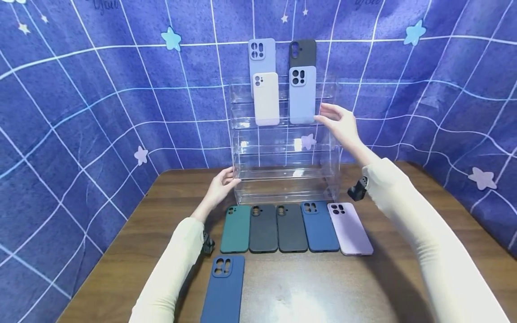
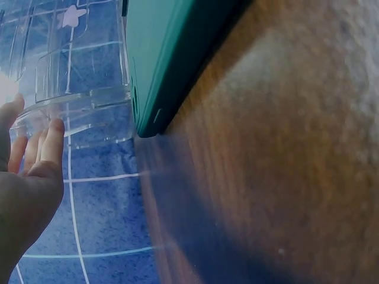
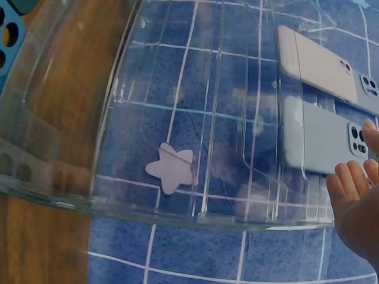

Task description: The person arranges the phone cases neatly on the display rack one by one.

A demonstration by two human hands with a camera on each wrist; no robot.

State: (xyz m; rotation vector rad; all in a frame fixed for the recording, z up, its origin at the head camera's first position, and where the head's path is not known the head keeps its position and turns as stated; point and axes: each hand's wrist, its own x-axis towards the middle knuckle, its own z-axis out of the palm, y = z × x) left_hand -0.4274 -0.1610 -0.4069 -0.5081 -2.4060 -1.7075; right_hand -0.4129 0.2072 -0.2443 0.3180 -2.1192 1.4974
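Observation:
A clear stepped display rack (image 1: pixel 282 172) stands on the table. My left hand (image 1: pixel 221 185) grips its lower left side, thumb in front and fingers round the side. In the left wrist view that hand (image 2: pixel 32 177) is at the clear rack edge. A light blue phone case (image 1: pixel 302 96) stands upright on an upper tier. My right hand (image 1: pixel 341 123) is beside it, fingers extended and thumb tip right at its lower right corner. Left of it stands a cream phone case (image 1: pixel 266 98); behind them are a lavender-blue case (image 1: pixel 263 56) and a black case (image 1: pixel 304 53).
Before the rack lie a green case (image 1: pixel 235 229), two dark cases (image 1: pixel 264 229) (image 1: pixel 291 229), a navy case (image 1: pixel 320 226) and a lilac case (image 1: pixel 351 229). Another blue case (image 1: pixel 223 289) lies nearer, beside my left sleeve. A blue patterned cloth (image 1: pixel 121 112) hangs behind the table (image 1: pixel 177 188).

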